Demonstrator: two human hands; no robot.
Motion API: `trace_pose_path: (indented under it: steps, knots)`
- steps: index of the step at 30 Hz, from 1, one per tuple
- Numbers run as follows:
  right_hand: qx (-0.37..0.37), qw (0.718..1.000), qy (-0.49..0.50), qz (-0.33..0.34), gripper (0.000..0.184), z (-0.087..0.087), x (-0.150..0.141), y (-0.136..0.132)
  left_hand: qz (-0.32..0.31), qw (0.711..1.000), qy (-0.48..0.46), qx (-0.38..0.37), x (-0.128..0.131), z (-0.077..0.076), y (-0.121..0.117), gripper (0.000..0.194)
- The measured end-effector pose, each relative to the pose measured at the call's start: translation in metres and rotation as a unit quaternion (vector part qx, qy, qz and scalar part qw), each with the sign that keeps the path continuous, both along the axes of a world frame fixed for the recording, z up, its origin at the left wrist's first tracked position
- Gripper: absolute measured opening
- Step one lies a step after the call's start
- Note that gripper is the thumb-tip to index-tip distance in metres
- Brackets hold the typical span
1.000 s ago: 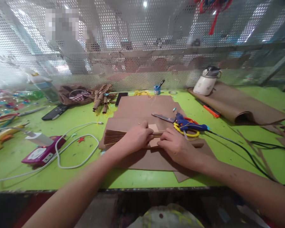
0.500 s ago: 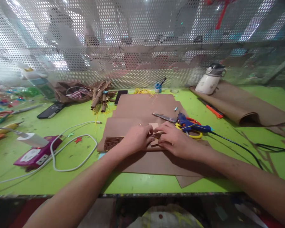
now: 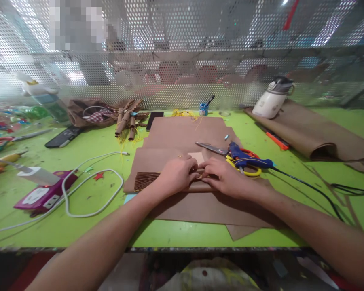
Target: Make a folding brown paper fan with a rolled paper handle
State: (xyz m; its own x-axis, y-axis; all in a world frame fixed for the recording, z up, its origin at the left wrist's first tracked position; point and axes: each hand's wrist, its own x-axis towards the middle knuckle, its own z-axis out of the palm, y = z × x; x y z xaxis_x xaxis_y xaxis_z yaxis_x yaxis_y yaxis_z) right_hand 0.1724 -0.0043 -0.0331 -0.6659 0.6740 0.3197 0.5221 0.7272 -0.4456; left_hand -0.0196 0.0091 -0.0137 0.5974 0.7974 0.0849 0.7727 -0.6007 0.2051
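Note:
A stack of brown paper folded into tight pleats (image 3: 146,181) lies across flat brown paper sheets (image 3: 185,131). My left hand (image 3: 179,173) is closed, thumb and fingers pinching the middle of the pleated paper. Close against it, my right hand (image 3: 226,177) also pinches there, the fingertips of both hands almost meeting. What lies between the fingertips is mostly hidden. A pale paper piece (image 3: 196,156) shows just behind the fingers. Beyond my right hand lie scissors (image 3: 211,148) with yellow and red handles and a blue glue gun (image 3: 249,158).
On the left are a purple power strip (image 3: 45,194) with a white charger and a looped white cable (image 3: 121,182). Rolled brown paper pieces (image 3: 127,119), a phone (image 3: 154,120) and a blue jar (image 3: 203,109) stand behind. A white bottle (image 3: 271,99) leans at the right.
My right hand has moved left toward my left hand, and the fingertips have come together over the pleated paper. The pale paper piece is more covered. The view has shifted slightly.

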Motion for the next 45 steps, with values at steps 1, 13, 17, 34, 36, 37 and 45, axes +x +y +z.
trace_pose_path:
  steps: [1, 13, 17, 34, 36, 37, 45]
  knots:
    - [-0.005, 1.0, 0.003, 0.005, 0.012, 0.0, 0.0, 0.0, -0.004, 1.0, 0.001, -0.004, 0.0, 0.001, 0.0, 0.018]
    - [-0.022, 0.998, 0.055, 0.02, 0.013, 0.001, 0.003, 0.002, -0.02, 0.999, -0.025, -0.016, 0.0, 0.0, -0.001, 0.017]
    - [-0.003, 0.998, 0.061, 0.003, 0.013, -0.001, 0.002, 0.002, -0.024, 0.998, -0.046, -0.031, 0.0, -0.001, -0.001, 0.021]
    - [-0.049, 0.998, 0.038, -0.008, 0.011, 0.008, 0.003, 0.016, 0.0, 0.987, -0.103, -0.119, -0.005, 0.005, -0.001, 0.024]
    - [-0.052, 0.998, 0.04, -0.012, 0.011, 0.008, 0.004, 0.016, -0.002, 0.986, -0.108, -0.128, -0.005, 0.006, -0.002, 0.024]
    - [-0.055, 0.998, 0.04, -0.011, 0.011, 0.009, 0.005, 0.015, -0.002, 0.985, -0.11, -0.133, -0.005, 0.007, -0.002, 0.024]
    - [-0.134, 0.988, 0.076, -0.002, 0.011, 0.006, 0.009, 0.015, -0.026, 0.974, -0.134, -0.183, -0.011, 0.008, 0.0, 0.018]
